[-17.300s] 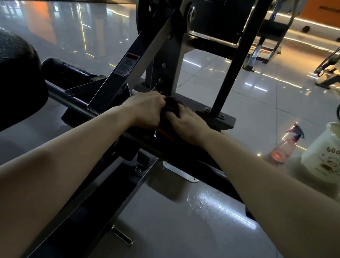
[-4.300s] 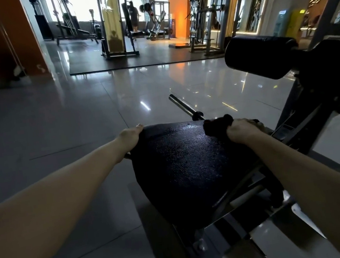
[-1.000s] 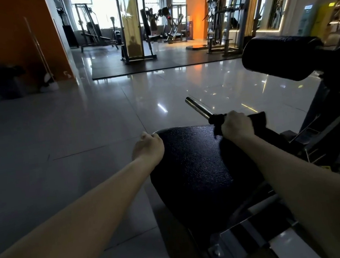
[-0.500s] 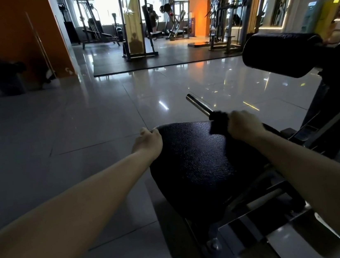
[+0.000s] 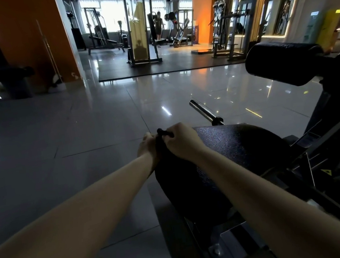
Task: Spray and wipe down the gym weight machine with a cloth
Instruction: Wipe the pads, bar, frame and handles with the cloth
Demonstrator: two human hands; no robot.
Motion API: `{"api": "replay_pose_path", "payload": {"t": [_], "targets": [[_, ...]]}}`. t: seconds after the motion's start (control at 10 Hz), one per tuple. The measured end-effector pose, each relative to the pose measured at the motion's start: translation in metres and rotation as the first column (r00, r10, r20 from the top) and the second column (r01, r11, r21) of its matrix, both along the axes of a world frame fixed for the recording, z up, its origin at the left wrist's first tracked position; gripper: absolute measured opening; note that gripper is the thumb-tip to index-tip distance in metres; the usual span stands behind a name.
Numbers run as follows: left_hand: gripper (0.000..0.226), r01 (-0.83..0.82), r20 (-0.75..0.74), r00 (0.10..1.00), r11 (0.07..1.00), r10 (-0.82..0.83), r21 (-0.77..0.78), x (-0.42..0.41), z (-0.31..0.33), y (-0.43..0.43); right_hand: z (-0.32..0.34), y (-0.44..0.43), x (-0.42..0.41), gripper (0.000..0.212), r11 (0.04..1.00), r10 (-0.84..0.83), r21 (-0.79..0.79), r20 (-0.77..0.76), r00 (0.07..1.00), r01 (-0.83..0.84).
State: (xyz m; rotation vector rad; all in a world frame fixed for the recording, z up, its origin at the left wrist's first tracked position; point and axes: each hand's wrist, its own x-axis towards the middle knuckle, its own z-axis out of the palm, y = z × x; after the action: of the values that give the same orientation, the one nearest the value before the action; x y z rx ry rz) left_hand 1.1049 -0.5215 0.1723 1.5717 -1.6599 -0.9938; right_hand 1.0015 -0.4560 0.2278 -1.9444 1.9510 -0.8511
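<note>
Right hand (image 5: 180, 143) carried cloth (image 5: 164, 133) from pad (image 5: 243, 151) 1 o'clock edge to 10 o'clock corner, meeting left hand (image 5: 147, 148). Both hands pinched cloth there. Far edge wiped; likely refolding.

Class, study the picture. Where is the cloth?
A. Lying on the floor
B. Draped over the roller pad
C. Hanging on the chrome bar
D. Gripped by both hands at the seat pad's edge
D: the left hand and right hand meet at the left edge of the seat pad, with the dark cloth bunched between them.
</note>
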Motion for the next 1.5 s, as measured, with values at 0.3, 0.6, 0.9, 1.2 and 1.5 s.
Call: {"api": "replay_pose_path", "payload": {"t": [0.3,0.6,0.9,1.2,1.5], "targets": [[0.040,-0.155,-0.064,0.985,0.986,0.159,0.058,-0.009,0.004,-0.009,0.002,0.049,-0.059,0.031,0.992,-0.124,-0.039,-0.141,0.982,0.120],[0.040,-0.117,0.152,0.981,0.992,0.124,-0.053,-0.008,-0.004,-0.018,-0.020,0.044,-0.088,0.066,0.987,0.069,0.151,-0.136,0.988,-0.048],[0.049,-0.101,0.379,0.919,0.994,0.111,-0.044,-0.014,0.012,-0.010,-0.026,0.005,-0.111,0.057,0.992,-0.003,0.115,-0.350,0.937,0.046],[0.055,0.109,0.478,0.878,0.987,-0.040,-0.118,-0.028,0.014,-0.018,-0.031,-0.071,-0.171,0.043,0.964,-0.170,0.146,-0.297,0.940,0.221],[0.059,0.115,0.527,0.849,0.985,-0.032,-0.126,-0.026,0.016,-0.015,-0.019,-0.062,-0.222,0.045,0.897,-0.361,0.176,-0.238,0.902,0.406]]}}
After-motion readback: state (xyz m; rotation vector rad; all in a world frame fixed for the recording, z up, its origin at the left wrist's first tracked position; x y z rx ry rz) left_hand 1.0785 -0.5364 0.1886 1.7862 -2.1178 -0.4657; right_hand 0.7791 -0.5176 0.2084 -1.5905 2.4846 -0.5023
